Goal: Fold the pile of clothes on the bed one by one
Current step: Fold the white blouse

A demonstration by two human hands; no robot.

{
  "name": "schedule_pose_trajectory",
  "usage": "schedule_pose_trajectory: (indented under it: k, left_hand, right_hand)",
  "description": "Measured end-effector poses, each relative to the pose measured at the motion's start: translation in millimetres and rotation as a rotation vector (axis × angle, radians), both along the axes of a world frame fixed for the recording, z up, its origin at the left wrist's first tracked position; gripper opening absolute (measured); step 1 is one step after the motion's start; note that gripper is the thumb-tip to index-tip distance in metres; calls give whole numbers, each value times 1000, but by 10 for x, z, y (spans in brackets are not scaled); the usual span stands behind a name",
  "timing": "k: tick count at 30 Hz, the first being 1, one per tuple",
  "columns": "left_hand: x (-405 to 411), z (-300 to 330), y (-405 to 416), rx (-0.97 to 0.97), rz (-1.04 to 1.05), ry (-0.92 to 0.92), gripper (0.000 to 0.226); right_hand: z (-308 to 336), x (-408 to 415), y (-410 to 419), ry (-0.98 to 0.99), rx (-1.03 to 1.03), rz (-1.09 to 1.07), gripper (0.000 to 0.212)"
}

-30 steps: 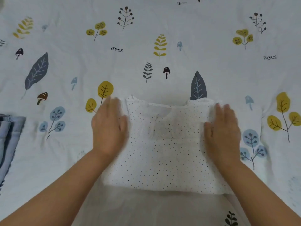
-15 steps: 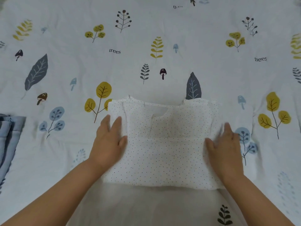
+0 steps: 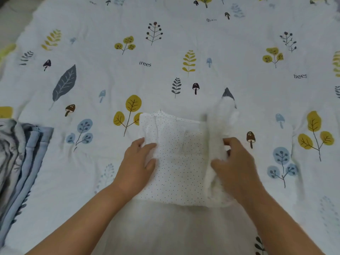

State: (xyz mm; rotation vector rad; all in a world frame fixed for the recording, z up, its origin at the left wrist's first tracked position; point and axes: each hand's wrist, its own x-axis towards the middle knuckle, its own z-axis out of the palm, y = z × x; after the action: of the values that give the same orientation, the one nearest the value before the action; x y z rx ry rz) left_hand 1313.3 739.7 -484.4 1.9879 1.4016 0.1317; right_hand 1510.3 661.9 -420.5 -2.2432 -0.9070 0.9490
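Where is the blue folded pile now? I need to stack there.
In the head view, the blue folded pile lies at the bed's left edge, left of the left hand.

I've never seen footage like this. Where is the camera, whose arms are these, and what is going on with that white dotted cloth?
No machine here: a person wears one wide-angle camera on the head, looking down at their own bare arms. That is why both arms enter from the bottom of the picture.

They work on a bedspread printed with leaves, mushrooms and the word "trees". In the middle lies a white dotted garment, partly folded. The left hand lies on its left edge. The right hand grips the right side and lifts it; that raised part is blurred.

At the left edge sits a blue-grey pile of fabric.
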Motion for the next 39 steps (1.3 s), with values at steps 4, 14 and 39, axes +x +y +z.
schedule_pose_trajectory:
  k: [4, 14, 39]
  left_hand:
    - [40, 272, 67, -239, 202, -331, 32]
    - [-90, 147, 409, -291, 321, -247, 41]
    - [-186, 33, 105, -447, 296, -411, 52]
  right_hand:
    - [28, -628, 283, 6, 100, 88, 44]
    - [-357, -1211, 287, 2, 35, 523, 43]
    - [-582, -660, 167, 147, 24, 34, 42]
